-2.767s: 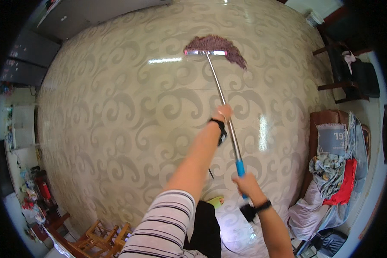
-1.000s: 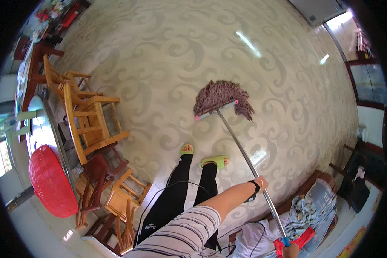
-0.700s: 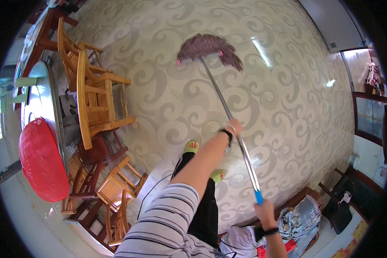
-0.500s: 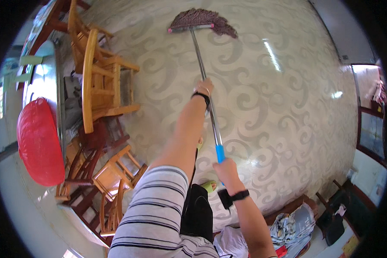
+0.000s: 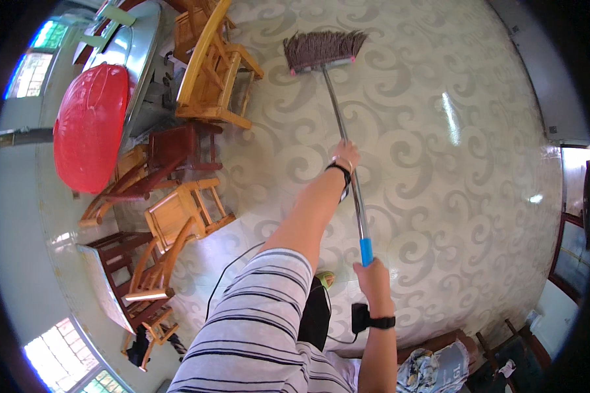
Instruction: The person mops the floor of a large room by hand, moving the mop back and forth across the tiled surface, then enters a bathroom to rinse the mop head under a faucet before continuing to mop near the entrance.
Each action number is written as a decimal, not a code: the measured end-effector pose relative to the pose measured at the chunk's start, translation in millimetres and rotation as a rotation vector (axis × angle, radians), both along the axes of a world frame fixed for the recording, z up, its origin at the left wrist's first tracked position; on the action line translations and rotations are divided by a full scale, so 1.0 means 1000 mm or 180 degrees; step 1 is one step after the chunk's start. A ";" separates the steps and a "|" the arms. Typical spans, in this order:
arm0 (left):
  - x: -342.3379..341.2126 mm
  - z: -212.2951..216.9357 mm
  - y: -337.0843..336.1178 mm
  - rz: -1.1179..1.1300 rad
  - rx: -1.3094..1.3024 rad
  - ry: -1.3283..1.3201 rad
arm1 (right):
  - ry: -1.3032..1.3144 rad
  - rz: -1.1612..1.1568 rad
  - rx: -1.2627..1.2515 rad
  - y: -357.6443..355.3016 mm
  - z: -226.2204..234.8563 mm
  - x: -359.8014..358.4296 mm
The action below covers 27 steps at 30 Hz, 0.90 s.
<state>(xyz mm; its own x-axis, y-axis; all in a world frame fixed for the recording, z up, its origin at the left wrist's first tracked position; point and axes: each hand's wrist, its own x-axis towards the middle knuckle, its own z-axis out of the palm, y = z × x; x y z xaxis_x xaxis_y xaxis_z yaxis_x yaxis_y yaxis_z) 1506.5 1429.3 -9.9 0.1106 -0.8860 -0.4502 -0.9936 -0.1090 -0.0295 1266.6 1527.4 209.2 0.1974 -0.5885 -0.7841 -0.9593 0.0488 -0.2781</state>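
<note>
A mop [image 5: 334,105] with a brown string head, a pink-ended bar and a metal pole stretches away from me over the patterned floor [image 5: 419,196]. Its head rests on the floor at the far side, strands fanned outward. My left hand [image 5: 347,155] is closed round the middle of the pole. Nearer to me, my right hand [image 5: 373,281] grips the pole's upper end at the blue sleeve [image 5: 366,251]. Both wrists wear black straps, and the right one carries a small black box. Below my striped sleeve, one green slipper [image 5: 326,280] shows.
Wooden chairs [image 5: 219,82] and stools [image 5: 183,209] crowd the left side, beside a table [image 5: 147,39] and a large red rounded object [image 5: 93,128]. Folded cloths [image 5: 436,370] lie at the lower right. A dark-framed cabinet [image 5: 570,242] lines the right wall.
The mop's strands have gone from bunched and trailing right to spread out evenly. My view has turned, shifting the furniture upward and to the right. Both hands keep hold of the pole.
</note>
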 end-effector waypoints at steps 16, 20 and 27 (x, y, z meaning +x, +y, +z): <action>-0.348 0.114 0.240 -0.1804 0.1472 0.1862 | -0.0056 -0.1195 0.0585 0.231 0.157 -0.375; -0.333 0.106 0.268 -0.1471 0.0091 0.2206 | -0.1556 -0.2911 0.1389 0.224 0.192 -0.356; -0.290 0.106 0.305 -0.1271 -0.0796 0.2835 | -0.1803 -0.2931 0.1318 0.270 0.214 -0.298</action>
<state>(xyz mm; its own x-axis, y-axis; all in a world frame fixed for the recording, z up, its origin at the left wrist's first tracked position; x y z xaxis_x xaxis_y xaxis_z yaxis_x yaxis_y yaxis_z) 1216.1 1734.0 96.5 -0.5012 -0.8651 -0.0205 -0.6078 0.3351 0.7199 968.3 1797.8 422.8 0.2120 -0.4108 -0.8867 -0.2562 0.8522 -0.4561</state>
